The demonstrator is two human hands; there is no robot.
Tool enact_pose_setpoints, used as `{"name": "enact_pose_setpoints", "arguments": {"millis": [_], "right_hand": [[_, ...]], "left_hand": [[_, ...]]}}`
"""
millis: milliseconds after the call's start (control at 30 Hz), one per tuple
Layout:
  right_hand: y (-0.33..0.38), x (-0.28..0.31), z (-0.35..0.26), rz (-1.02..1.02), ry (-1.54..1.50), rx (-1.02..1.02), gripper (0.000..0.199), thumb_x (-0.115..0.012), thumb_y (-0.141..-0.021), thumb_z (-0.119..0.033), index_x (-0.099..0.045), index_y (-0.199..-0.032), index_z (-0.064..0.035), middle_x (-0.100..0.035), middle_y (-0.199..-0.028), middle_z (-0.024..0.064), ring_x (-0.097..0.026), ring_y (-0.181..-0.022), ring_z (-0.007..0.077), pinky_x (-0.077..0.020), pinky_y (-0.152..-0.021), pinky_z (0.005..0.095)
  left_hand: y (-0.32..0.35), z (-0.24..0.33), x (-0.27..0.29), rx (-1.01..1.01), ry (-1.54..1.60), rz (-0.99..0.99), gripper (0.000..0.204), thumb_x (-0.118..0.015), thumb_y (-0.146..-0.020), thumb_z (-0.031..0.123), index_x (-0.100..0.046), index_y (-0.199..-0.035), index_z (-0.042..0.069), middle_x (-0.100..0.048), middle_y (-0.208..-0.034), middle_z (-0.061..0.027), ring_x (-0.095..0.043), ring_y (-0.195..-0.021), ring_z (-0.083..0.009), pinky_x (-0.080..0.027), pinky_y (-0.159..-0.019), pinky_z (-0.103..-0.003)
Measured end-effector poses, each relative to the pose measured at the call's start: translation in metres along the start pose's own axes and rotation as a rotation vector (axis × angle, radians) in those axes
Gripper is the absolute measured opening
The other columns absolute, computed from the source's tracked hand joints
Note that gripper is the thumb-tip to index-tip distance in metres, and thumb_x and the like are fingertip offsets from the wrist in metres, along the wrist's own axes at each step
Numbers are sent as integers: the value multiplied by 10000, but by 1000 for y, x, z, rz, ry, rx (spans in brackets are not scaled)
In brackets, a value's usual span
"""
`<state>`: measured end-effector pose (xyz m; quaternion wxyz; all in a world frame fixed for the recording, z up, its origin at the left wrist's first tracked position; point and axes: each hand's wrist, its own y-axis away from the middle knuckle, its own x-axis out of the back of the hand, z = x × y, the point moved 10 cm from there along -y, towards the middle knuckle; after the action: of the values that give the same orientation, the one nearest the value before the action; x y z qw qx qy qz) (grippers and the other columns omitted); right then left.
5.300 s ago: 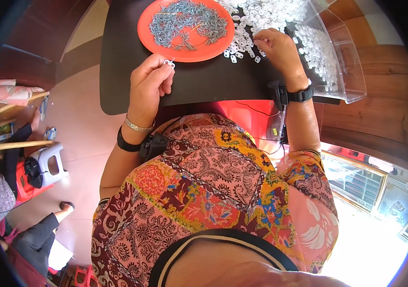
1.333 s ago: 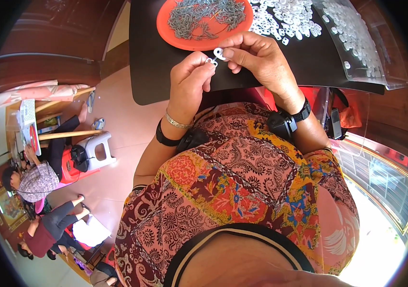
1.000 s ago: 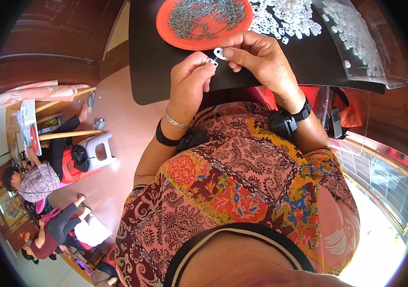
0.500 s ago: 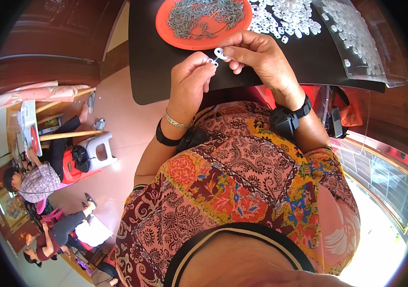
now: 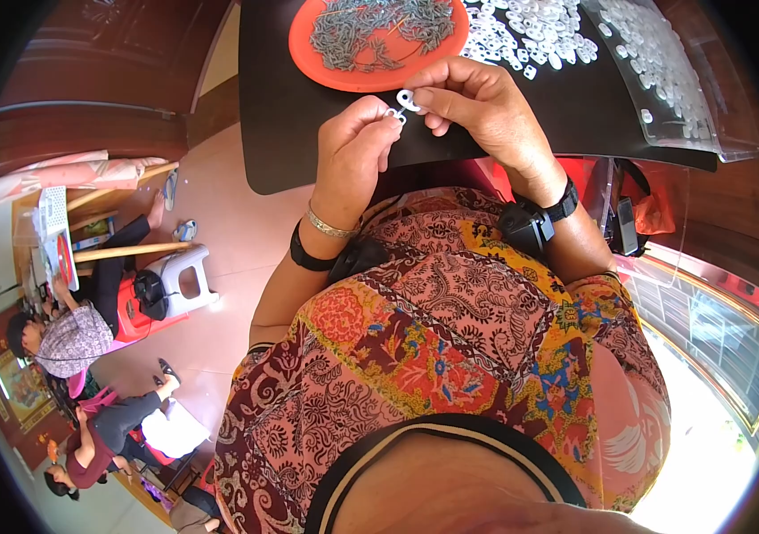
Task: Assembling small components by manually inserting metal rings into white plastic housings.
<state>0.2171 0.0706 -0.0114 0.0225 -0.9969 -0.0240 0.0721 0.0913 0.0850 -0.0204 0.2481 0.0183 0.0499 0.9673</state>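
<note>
Over the near edge of the black table, my left hand pinches a small white plastic piece between thumb and forefinger. Close by on the right, my right hand grips a white oval plastic piece with a dark hole in it. The two pieces meet or almost meet; a thin link shows between them, too small to make out. Just beyond my fingers is an orange-red plate heaped with small grey metal pieces resembling screws. Loose white oval pieces lie right of the plate.
A clear plastic tray with more white pieces stands at the right of the black table. Two people sit off to the left, near a grey and red stool. A glass-topped case is at the right.
My hands and the two white pieces stay almost in place, with only a slight shift. One person at the far left has moved an arm and leaned a little.
</note>
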Motion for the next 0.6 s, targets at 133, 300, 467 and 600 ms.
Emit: {"name": "enact_pose_setpoints", "arguments": {"millis": [133, 300, 467, 600], "right_hand": [[1, -2, -2, 12, 22, 12, 121, -632, -867, -106, -665, -936, -12, -623, -756, -11, -536, -636, 41, -461, -599, 192], [2, -2, -7, 27, 66, 64, 100, -635, -863, -84, -669, -932, -20, -602, -715, -22, -523, -629, 36, -445, -589, 188], [3, -8, -1, 26, 37, 53, 105, -639, -863, -90, -670, -933, -18, -600, -705, -25, -526, -637, 34, -444, -591, 185], [4, -10, -1, 10, 46, 72, 120, -642, -856, -63, -654, -966, -16, -612, -748, -20, -548, -679, 35, -461, -632, 187]], "left_hand": [[0, -2, 0, 7, 8, -2, 182, -510, -860, 157, -513, -707, 57, -462, -579, 23, -401, -505, -52, -271, -470, -202], [0, -2, 0, 3, -17, -6, 183, -515, -866, 165, -528, -725, 48, -466, -581, 22, -400, -503, -52, -269, -467, -201], [0, -3, 1, -18, 4, 9, 181, -518, -870, 169, -543, -745, 40, -470, -582, 20, -403, -503, -51, -271, -465, -199], [0, -3, 1, -32, 33, 12, 182, -503, -881, 167, -548, -766, 34, -482, -598, 17, -415, -509, -50, -283, -466, -194]]}}
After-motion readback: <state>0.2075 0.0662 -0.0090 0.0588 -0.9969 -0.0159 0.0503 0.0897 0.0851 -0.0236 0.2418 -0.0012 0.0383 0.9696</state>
